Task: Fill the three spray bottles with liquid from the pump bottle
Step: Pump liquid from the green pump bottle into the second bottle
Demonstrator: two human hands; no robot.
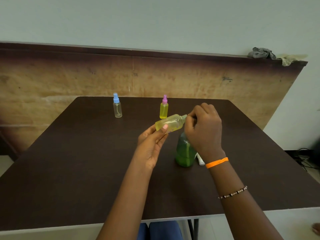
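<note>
The left hand (152, 142) gripped an uncapped spray bottle (170, 122), tilted so its neck met the right hand (202, 129), whose curled fingers hid their contents. The green pump bottle (184, 151) stood beneath the right hand for refilling

A grey rag (261, 53) and a pale cloth (290, 59) lay on the wooden board's (69, 78) top right corner.

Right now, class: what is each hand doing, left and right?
Left hand: holds the uncapped bottle, tilted.
Right hand: fingers curled at the bottle's neck, over the green bottle; what they grip cannot be told.
</note>
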